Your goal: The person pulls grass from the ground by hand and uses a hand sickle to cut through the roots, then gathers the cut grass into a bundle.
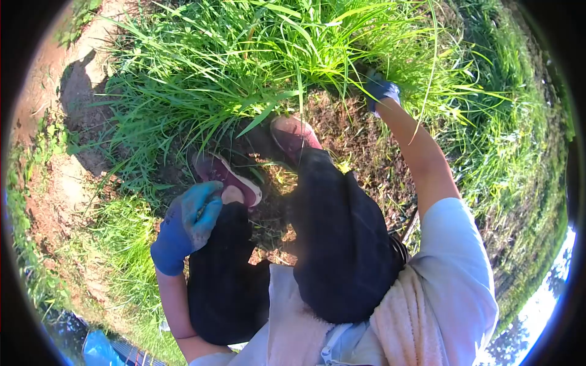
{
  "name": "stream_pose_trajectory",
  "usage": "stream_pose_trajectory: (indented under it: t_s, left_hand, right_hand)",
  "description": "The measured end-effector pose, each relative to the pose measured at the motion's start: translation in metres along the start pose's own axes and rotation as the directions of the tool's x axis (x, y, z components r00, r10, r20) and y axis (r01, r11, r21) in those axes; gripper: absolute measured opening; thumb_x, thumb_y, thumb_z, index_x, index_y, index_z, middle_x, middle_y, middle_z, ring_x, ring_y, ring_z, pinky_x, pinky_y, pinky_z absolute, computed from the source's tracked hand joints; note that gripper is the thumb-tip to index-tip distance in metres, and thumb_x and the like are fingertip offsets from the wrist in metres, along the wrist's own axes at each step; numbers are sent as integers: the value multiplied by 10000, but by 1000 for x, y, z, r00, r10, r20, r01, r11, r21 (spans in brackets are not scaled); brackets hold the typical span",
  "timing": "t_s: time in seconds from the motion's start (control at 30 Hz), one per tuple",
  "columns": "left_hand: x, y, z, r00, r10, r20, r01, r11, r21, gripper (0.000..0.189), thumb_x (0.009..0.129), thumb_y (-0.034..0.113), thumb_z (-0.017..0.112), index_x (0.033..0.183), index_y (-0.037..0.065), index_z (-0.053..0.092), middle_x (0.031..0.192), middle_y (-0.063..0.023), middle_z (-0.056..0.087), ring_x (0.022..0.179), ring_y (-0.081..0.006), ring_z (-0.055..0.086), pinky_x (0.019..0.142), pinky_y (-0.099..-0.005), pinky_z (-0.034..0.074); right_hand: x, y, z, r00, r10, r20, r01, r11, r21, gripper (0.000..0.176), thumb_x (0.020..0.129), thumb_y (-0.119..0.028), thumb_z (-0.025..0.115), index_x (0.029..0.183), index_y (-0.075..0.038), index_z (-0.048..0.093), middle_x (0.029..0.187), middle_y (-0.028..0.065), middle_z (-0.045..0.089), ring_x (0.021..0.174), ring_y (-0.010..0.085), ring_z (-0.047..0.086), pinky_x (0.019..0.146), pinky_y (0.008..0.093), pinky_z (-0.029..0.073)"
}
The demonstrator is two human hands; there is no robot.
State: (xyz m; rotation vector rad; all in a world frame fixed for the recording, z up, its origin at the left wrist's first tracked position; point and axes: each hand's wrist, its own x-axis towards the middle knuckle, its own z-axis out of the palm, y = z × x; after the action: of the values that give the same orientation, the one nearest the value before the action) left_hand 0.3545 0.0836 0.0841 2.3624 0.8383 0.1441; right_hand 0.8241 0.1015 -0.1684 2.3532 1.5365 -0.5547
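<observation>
My left hand (190,222), in a blue glove, rests by my left knee, just beside the maroon shoe (229,177). Its fingers are curled together, and whatever they may hold is too small to make out. Stretched out to the upper right, my right hand (379,91) wears a blue glove too and reaches in at the base of the tall green grass (317,43). Grass blades and shadow cover its fingers, so its grip cannot be seen. Brown soil (348,128) with dry bits lies below that hand.
Another reddish shoe (296,137) stands at the grass edge, below dark trousers (342,238). Bare reddish ground (67,183) lies at the left. A light towel (409,317) hangs over my lap. A blue object (101,349) is at the bottom left.
</observation>
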Motion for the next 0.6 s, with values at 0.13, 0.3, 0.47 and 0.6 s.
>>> stream_pose_trajectory:
  t_s: [0.13, 0.3, 0.47, 0.6]
  left_hand:
    - [3, 9, -3, 990, -117, 80, 122, 990, -66, 210, 838, 30, 597, 1035, -39, 576, 930, -178, 621, 805, -338, 630, 689, -371, 511]
    - [0, 14, -5, 950, -304, 66, 311, 934, -175, 213, 837, 31, 597, 1037, -38, 575, 930, -183, 618, 805, -328, 630, 694, -361, 513]
    - [-2, 6, -1, 984, -174, 46, 178, 980, -93, 211, 840, 21, 582, 1046, -27, 577, 933, -190, 618, 813, -325, 630, 697, -356, 511]
    - [6, 12, -2, 993, -5, 119, -2, 998, 62, 238, 879, 76, 528, 1094, -19, 566, 984, -184, 614, 845, -293, 626, 751, -345, 495]
  right_hand:
    - [6, -3, -30, 971, 79, 228, -70, 996, -47, 315, 814, -185, 536, 1066, -14, 617, 1079, 200, 651, 984, 351, 646, 813, 438, 527]
    - [6, 16, 5, 994, 17, -112, -15, 1000, 22, 258, 756, -144, 548, 925, -33, 709, 1040, 201, 663, 953, 327, 663, 807, 418, 534]
    - [-97, -20, 62, 927, -111, 357, 104, 994, 40, 256, 899, -192, 475, 1009, -45, 655, 1021, 197, 665, 940, 314, 662, 802, 389, 528]
    - [-171, -16, 87, 815, -205, 542, 208, 977, 57, 285, 875, -214, 513, 1098, -63, 607, 1089, 201, 645, 985, 339, 643, 851, 423, 502]
